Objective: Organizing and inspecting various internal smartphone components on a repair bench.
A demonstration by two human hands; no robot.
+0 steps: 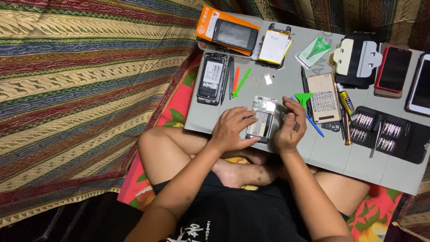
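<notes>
flat opened phone [263, 117] between bare hands

where things lie on the mat

the opened phone [262, 118] lies on the work mat [286, 85], between the left hand [233, 130] and the right hand [290, 127]. behind it, to the left, lies a second phone body [212, 78], with pry tools [240, 81] beside it. a battery [274, 46] lies further behind. the screwdriver bit case [389, 134] lies at the right.
</notes>
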